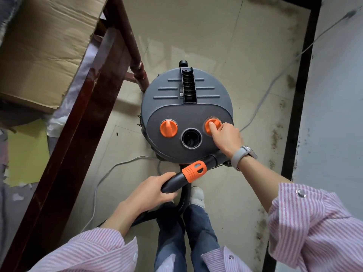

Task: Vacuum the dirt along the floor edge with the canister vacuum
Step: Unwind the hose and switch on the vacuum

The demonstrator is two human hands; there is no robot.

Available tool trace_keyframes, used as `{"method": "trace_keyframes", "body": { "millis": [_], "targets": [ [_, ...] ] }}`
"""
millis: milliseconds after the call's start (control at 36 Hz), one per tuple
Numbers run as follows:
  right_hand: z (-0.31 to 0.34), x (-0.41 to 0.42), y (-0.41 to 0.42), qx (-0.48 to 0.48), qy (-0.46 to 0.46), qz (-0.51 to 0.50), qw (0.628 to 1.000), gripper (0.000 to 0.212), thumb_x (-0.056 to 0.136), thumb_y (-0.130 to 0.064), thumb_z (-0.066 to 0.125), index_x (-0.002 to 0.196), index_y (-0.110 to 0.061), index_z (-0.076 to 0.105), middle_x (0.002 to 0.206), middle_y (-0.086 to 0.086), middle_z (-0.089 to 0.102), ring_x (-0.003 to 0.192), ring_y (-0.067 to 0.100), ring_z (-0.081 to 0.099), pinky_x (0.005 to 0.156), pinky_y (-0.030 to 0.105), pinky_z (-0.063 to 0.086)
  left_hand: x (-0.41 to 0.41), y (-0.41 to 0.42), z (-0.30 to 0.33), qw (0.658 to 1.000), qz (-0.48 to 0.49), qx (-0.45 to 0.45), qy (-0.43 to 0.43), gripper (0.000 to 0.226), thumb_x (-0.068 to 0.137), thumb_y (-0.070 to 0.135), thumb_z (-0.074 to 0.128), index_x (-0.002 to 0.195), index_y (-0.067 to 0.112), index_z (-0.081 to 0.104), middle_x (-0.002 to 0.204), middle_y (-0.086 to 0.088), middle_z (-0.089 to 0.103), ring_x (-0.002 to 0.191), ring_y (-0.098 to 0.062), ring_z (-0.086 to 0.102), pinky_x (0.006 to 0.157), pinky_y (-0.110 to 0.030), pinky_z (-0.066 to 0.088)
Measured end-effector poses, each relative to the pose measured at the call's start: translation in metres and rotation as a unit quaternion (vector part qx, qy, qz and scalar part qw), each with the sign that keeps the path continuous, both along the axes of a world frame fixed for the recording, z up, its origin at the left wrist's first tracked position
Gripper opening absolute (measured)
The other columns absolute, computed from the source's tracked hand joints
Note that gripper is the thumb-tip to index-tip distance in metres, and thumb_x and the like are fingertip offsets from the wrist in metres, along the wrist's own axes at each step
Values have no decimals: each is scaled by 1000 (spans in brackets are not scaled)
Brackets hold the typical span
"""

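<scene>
I look straight down on the canister vacuum (pixel 187 112), which stands on the floor (pixel 255 65) just ahead of my feet, beside the dark wooden bed frame (pixel 78 114). The dirt I am after lies off to my right: a dark, speckled band (pixel 275 138) running along the black skirting strip (pixel 298 95) at the foot of the wall, so its long axis goes away from me, roughly parallel to my line of sight. The canister sits between the bed frame and that band, well apart from the dirt.

My right hand (pixel 225 136) is the nearer one to the controls. It reaches across the lid with the fingers curled, and the fingertips pinch the right orange knob (pixel 213 125); I judge it is about to be turned, most likely to switch the motor on, though I cannot read any marking there. The left orange knob (pixel 169 128) is untouched, and the round port (pixel 192 138) between them is open with nothing plugged in.

My left hand (pixel 155 191) is wrapped round the black hose handle (pixel 172 183), just behind its orange collar (pixel 194 170). The handle points up and to the right, passing under my right wrist. The nozzle end is hidden, so I cannot tell where it rests. A grey power cord (pixel 271 89) trails over the floor towards the wall; my next swing to the right should keep clear of it
</scene>
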State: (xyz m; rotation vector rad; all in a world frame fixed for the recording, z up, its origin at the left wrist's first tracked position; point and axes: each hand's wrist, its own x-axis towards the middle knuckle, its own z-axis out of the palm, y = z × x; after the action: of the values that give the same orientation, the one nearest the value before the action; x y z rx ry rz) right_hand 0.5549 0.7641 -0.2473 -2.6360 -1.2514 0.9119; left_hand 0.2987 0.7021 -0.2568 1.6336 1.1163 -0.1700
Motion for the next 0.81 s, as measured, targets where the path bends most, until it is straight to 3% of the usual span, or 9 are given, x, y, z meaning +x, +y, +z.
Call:
{"method": "trace_keyframes", "body": {
  "millis": [83, 167, 222, 333, 472, 639, 806],
  "targets": [
    [11, -10, -4, 52, -51, 39, 997, 40, 94, -48, 45, 99, -9, 52, 96, 11, 64, 92, 36, 59, 71, 35, 39, -6, -4, 1, 1000, 14, -14, -8, 35, 72, 39, 60, 106, 39, 51, 78, 11, 60, 71, -13, 56, 71, -33, 49],
    [17, -28, 2, 118, -32, 208, 970, 30, 94, -41, 52, 98, -11, 54, 95, 7, 63, 92, 29, 57, 72, 35, 38, -16, -10, 1, 1000, 22, -21, -9, 36, 70, 40, 60, 105, 40, 51, 77, 12, 59, 70, -11, 55, 70, -32, 49],
    [17, -40, 11, 108, -32, 295, 949, 31, 95, -43, 51, 96, -12, 55, 95, 7, 63, 93, 27, 56, 73, 34, 40, -25, -13, 0, 999, 27, -23, -12, 34, 70, 40, 61, 103, 40, 51, 75, 17, 58, 68, -6, 54, 69, -30, 48],
    [16, -67, 27, 91, -74, 347, 930, 40, 96, -51, 41, 88, -14, 54, 93, 7, 66, 90, 29, 59, 68, 34, 37, -43, -19, -3, 999, 35, -28, -11, 30, 73, 35, 64, 99, 45, 52, 73, 26, 56, 66, 0, 52, 65, -21, 43],
    [12, -92, 34, 41, -132, 357, 924, 50, 99, -51, 32, 102, -9, 60, 101, 11, 68, 93, 33, 63, 68, 34, 34, -57, -19, -4, 999, 34, -35, 7, 35, 71, 39, 62, 105, 42, 52, 76, 19, 59, 71, -5, 57, 68, -24, 47],
    [7, -110, 31, 31, -140, 312, 939, 44, 100, -36, 28, 81, -10, 59, 95, 15, 70, 86, 37, 65, 66, 33, 35, -61, -13, -6, 999, 25, -37, 7, 35, 74, 37, 65, 107, 37, 55, 82, 12, 64, 75, -6, 60, 70, -27, 49],
    [8, -111, 30, 36, -124, 267, 955, 42, 100, -37, 29, 74, -11, 50, 90, 14, 68, 76, 35, 61, 63, 32, 36, -62, -12, -9, 999, 23, -37, 1, 37, 73, 41, 66, 107, 37, 54, 84, 12, 65, 77, -7, 61, 71, -31, 52]
  ]
}}
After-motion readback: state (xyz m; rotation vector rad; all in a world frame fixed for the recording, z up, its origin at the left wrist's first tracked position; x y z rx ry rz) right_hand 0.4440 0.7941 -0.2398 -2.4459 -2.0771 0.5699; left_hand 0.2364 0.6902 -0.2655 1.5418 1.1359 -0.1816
